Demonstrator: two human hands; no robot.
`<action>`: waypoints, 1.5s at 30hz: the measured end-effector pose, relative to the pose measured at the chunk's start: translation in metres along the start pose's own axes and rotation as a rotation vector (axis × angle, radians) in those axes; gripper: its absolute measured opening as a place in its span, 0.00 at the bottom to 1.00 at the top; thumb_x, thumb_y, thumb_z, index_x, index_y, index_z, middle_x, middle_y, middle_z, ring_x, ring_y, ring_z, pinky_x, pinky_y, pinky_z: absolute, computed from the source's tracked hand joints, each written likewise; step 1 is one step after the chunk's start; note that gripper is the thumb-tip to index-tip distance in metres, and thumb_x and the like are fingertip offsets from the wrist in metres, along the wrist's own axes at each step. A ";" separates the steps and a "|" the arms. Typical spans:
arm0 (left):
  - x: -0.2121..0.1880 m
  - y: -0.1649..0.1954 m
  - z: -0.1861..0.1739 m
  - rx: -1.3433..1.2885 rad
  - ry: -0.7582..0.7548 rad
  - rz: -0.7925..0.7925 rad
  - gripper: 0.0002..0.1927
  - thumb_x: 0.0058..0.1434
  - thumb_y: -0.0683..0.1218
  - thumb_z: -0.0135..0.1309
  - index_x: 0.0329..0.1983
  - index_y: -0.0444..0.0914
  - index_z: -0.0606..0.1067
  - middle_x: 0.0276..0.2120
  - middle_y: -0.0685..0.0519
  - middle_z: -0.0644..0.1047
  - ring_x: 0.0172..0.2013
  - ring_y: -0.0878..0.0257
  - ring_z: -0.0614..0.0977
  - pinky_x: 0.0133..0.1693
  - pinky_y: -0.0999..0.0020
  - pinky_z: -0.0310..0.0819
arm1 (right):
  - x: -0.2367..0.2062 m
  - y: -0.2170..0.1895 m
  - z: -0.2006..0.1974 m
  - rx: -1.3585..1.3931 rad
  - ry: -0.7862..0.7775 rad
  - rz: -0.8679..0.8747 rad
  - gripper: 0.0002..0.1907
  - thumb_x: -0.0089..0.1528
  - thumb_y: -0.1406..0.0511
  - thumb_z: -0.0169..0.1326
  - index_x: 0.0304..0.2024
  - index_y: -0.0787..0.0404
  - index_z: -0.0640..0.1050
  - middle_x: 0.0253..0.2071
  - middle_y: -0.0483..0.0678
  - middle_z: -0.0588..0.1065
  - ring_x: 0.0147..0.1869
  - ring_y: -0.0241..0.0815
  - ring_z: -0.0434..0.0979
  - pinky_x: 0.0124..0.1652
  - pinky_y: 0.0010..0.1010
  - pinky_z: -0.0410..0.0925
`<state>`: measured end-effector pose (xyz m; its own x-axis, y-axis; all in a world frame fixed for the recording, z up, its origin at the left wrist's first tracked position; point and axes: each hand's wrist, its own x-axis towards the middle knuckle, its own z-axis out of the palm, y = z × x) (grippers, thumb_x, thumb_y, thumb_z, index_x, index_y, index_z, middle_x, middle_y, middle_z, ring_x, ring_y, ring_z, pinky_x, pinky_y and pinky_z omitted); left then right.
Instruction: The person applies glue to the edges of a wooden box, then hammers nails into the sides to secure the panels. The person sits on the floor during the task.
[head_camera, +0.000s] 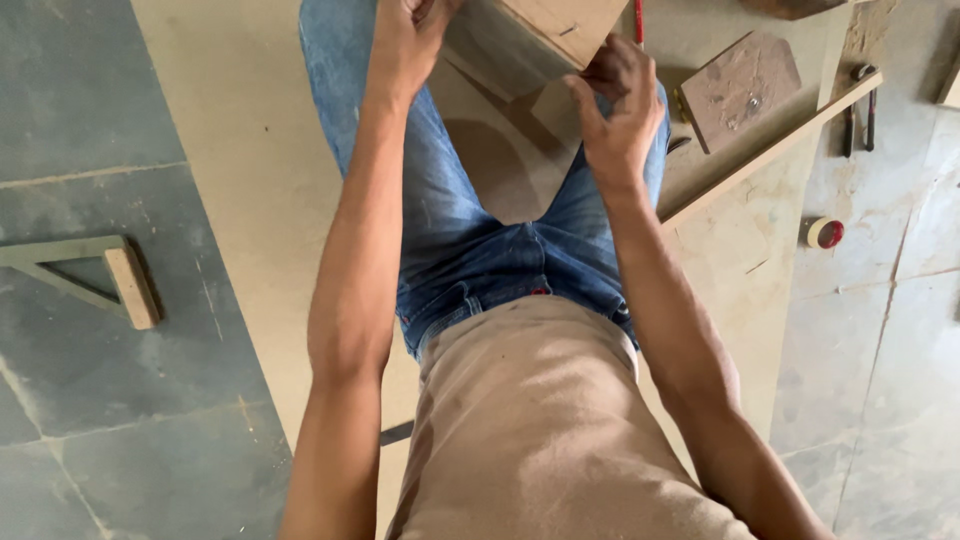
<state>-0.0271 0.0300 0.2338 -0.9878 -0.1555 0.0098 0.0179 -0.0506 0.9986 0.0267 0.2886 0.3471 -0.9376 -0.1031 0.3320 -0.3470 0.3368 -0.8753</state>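
I sit on a large tan board (230, 200) laid on the floor, legs in blue jeans apart. A wooden box-like piece (530, 35) stands between my knees at the top of the head view. My left hand (405, 40) grips its left side. My right hand (615, 110) holds a small flat wooden piece (555, 105) against the box's lower right corner. A red pencil (638, 20) sticks up just behind my right hand.
A brown wooden block (740, 85) and a long wooden strip (770, 150) lie to the right. A red-and-white tape roll (826, 233) and hand tools (860, 100) rest on the grey tiles. A wooden triangle frame (90, 275) lies at left.
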 end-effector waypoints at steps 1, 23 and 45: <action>-0.002 0.001 0.002 -0.035 0.007 -0.006 0.17 0.73 0.44 0.60 0.28 0.34 0.73 0.22 0.65 0.61 0.24 0.75 0.57 0.27 0.69 0.48 | -0.002 0.000 -0.001 -0.015 0.019 0.029 0.19 0.66 0.71 0.65 0.56 0.70 0.74 0.49 0.52 0.80 0.52 0.41 0.83 0.53 0.29 0.79; 0.000 -0.025 0.014 -0.235 0.063 0.129 0.18 0.71 0.46 0.62 0.26 0.36 0.71 0.23 0.66 0.64 0.26 0.74 0.59 0.29 0.70 0.51 | -0.037 0.006 0.035 -0.248 0.078 0.059 0.20 0.68 0.74 0.58 0.63 0.73 0.74 0.65 0.63 0.74 0.68 0.52 0.77 0.66 0.37 0.69; -0.002 -0.006 0.009 -0.289 0.007 0.109 0.25 0.70 0.47 0.65 0.24 0.42 0.62 0.23 0.66 0.55 0.26 0.74 0.53 0.30 0.69 0.45 | -0.013 0.036 0.026 0.091 0.186 0.049 0.10 0.67 0.71 0.67 0.46 0.70 0.79 0.51 0.57 0.81 0.57 0.42 0.81 0.60 0.33 0.73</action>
<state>-0.0270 0.0396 0.2283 -0.9765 -0.1825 0.1148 0.1682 -0.3116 0.9352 0.0261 0.2779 0.3020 -0.9364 0.0887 0.3396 -0.3090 0.2505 -0.9175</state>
